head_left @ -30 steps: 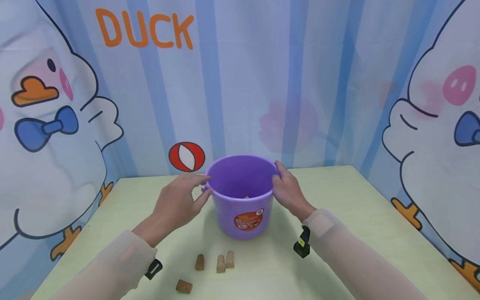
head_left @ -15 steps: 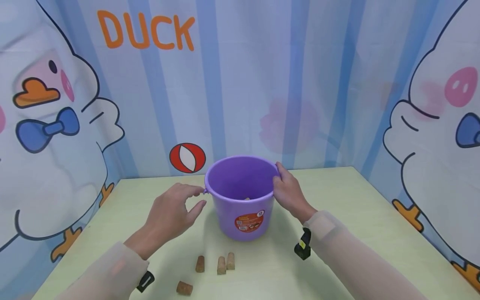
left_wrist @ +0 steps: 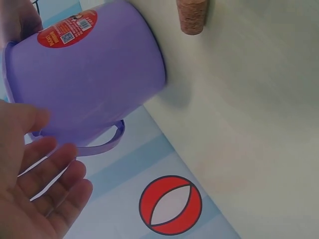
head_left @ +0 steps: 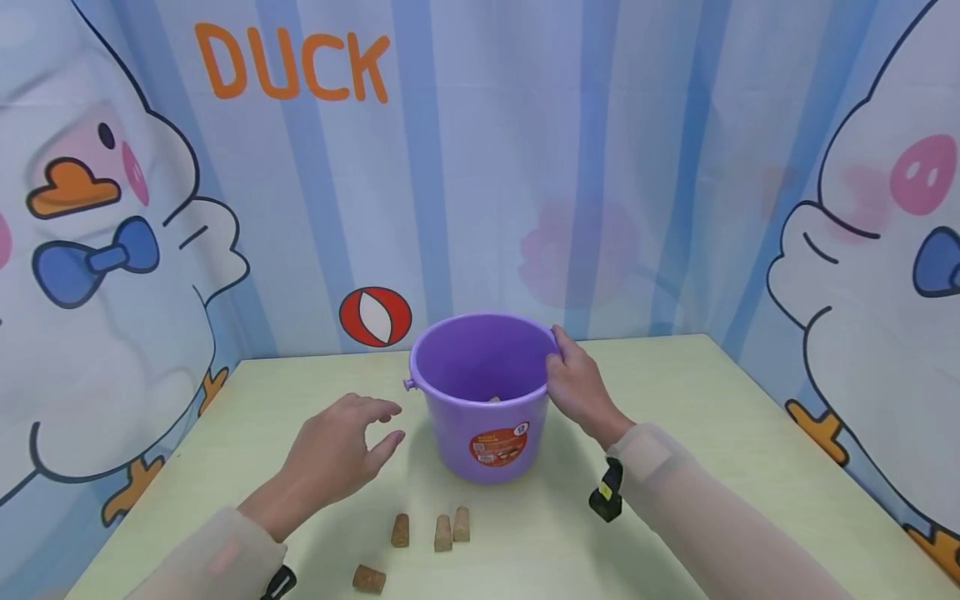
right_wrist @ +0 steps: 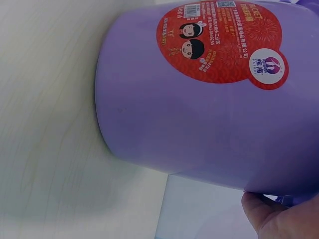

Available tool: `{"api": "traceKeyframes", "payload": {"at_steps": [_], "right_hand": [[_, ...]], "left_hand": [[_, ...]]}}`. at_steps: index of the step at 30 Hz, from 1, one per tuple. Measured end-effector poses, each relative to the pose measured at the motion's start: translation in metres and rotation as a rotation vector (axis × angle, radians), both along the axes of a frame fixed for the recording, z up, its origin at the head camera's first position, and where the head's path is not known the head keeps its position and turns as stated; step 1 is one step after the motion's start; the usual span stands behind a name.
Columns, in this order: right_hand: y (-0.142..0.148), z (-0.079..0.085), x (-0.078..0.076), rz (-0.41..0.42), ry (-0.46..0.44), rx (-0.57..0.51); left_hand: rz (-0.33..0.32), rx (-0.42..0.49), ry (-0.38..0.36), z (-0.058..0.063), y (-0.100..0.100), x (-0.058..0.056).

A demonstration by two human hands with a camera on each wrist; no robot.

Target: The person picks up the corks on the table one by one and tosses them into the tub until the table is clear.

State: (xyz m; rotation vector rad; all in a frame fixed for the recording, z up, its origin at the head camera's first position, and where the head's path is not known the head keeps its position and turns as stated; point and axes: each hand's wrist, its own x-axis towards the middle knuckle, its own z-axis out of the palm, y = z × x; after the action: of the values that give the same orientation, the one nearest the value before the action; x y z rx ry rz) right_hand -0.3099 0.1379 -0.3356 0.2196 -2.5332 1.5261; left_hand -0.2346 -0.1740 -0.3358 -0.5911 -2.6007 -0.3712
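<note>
While the bucket [head_left: 452,429] stands on the table [head_left: 660,392], our right hand [head_left: 581,387] grips its rim [head_left: 480,404].
Our left hand [head_left: 330,450], fingers [left_wrist: 50,170] apart and holding nothing, hangs beside it; we judge this a steadying step, and taking the nearby corks [head_left: 443,533] would call for a low pinch.

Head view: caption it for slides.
Right grip holding a purple bucket, left grip open beside it, four corks on the table.

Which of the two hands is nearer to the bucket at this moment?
Right. The right hand grips the bucket at its rim; the left hand is apart from it, off its left side.
</note>
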Motion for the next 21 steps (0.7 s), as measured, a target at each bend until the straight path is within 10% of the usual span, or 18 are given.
{"api": "traceKeyframes", "payload": {"at_steps": [21], "right_hand": [[0.000, 0.000, 0.000, 0.002, 0.004, -0.008]], "left_hand": [[-0.043, -0.055, -0.331, -0.025, -0.010, 0.011]]}}
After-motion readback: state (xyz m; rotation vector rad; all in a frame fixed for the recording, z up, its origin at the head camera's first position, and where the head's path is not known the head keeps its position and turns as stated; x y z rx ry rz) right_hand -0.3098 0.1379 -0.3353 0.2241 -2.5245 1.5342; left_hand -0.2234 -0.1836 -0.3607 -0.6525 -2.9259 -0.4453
